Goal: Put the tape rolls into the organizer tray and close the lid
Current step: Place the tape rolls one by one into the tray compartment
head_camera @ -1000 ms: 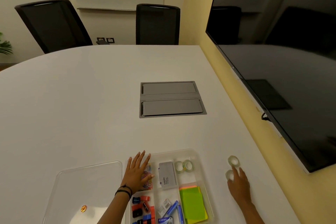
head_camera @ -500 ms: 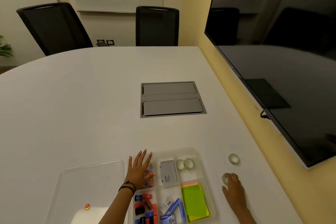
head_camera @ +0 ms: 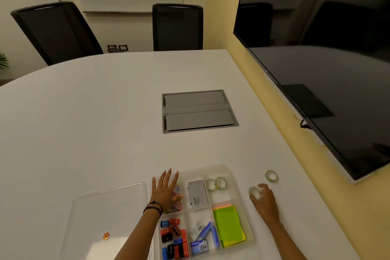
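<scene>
Right hand (head_camera: 264,201) has its fingers (head_camera: 260,188) curled around a small clear tape roll with a greenish tint (head_camera: 253,192), gripping it just off the right side of the clear plastic organizer tray (head_camera: 236,183); looks like the roll is barely lifted off the white counter (head_camera: 95,122), though honestly it's a bit blurry there so I can't swear it isn't touching. Left hand (head_camera: 166,193) is flat and open, fingers spread, palm pressing down on the tray's back-left compartment over some colourful paper clips (head_camera: 176,205). Another clear tape roll (head_camera: 271,176) sits on the counter, up and to the right of the gripping hand, apart from it. Two more matching tape rolls (head_camera: 215,183) already lie side by side in the tray's back-right compartment. Next to those is a grey rectangular box (head_camera: 198,195), and in front are green and yellow sticky notes (head_camera: 229,226), blue staple boxes (head_camera: 205,236) and red, blue and black small bits (head_camera: 174,238). The clear plastic lid (head_camera: 109,207) lies flat on the counter left of the tray, off it completely.
</scene>
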`<action>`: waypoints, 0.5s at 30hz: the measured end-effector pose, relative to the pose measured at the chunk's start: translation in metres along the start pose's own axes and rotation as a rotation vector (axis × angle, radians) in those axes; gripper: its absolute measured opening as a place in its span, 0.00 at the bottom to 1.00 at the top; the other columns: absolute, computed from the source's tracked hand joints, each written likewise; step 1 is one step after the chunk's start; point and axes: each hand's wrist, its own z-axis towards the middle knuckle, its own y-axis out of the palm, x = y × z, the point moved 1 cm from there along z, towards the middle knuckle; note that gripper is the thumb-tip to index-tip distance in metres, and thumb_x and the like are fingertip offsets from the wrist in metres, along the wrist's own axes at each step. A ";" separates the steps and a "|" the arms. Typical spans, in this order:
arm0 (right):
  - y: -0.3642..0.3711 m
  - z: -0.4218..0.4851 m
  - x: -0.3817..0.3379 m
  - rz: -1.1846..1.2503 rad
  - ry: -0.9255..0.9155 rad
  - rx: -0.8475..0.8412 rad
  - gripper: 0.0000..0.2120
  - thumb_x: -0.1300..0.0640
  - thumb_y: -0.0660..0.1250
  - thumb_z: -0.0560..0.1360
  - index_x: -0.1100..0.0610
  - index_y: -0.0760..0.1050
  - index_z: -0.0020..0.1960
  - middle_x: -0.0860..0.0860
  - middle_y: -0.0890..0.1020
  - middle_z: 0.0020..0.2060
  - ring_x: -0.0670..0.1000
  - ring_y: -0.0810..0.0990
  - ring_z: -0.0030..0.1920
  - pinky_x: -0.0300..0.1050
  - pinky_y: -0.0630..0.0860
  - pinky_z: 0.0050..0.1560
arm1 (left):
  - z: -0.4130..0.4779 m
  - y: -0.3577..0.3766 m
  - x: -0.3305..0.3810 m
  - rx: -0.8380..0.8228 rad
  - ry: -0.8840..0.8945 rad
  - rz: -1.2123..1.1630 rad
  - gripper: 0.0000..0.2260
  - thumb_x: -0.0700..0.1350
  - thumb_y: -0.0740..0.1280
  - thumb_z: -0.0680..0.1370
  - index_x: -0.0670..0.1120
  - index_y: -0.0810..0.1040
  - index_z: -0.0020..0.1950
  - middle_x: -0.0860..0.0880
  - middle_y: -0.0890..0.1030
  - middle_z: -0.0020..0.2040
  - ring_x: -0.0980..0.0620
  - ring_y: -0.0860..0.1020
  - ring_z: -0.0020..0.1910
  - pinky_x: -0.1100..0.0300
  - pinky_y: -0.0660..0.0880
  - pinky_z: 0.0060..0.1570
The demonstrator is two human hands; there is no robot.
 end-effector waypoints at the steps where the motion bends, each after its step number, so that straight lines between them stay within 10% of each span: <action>1: 0.000 0.003 -0.009 0.165 0.068 -0.003 0.21 0.57 0.70 0.73 0.59 0.69 0.62 0.61 0.77 0.55 0.61 0.78 0.52 0.47 0.73 0.48 | 0.000 -0.001 0.001 -0.008 -0.004 -0.013 0.57 0.76 0.22 0.50 0.50 0.39 0.75 0.44 0.40 0.77 0.44 0.41 0.76 0.38 0.39 0.71; 6: 0.006 0.011 -0.051 0.519 0.102 -0.160 0.17 0.56 0.67 0.75 0.57 0.69 0.61 0.59 0.78 0.50 0.56 0.78 0.47 0.45 0.76 0.41 | -0.002 -0.001 0.002 -0.021 -0.024 0.034 0.36 0.65 0.53 0.76 0.51 0.39 0.75 0.44 0.40 0.77 0.44 0.42 0.76 0.38 0.40 0.72; 11: 0.029 0.004 -0.081 0.293 0.016 -0.524 0.09 0.55 0.66 0.76 0.56 0.70 0.53 0.56 0.78 0.44 0.50 0.78 0.37 0.40 0.75 0.35 | -0.002 -0.003 0.002 -0.029 -0.010 0.027 0.38 0.65 0.56 0.75 0.51 0.39 0.75 0.45 0.40 0.77 0.45 0.41 0.76 0.38 0.40 0.71; 15: 0.053 -0.006 -0.086 -0.043 -0.094 -0.491 0.15 0.53 0.68 0.73 0.57 0.68 0.56 0.55 0.77 0.44 0.52 0.75 0.41 0.41 0.70 0.39 | -0.001 -0.002 0.001 -0.033 -0.011 0.014 0.38 0.65 0.57 0.75 0.51 0.40 0.76 0.44 0.40 0.77 0.44 0.41 0.76 0.38 0.40 0.71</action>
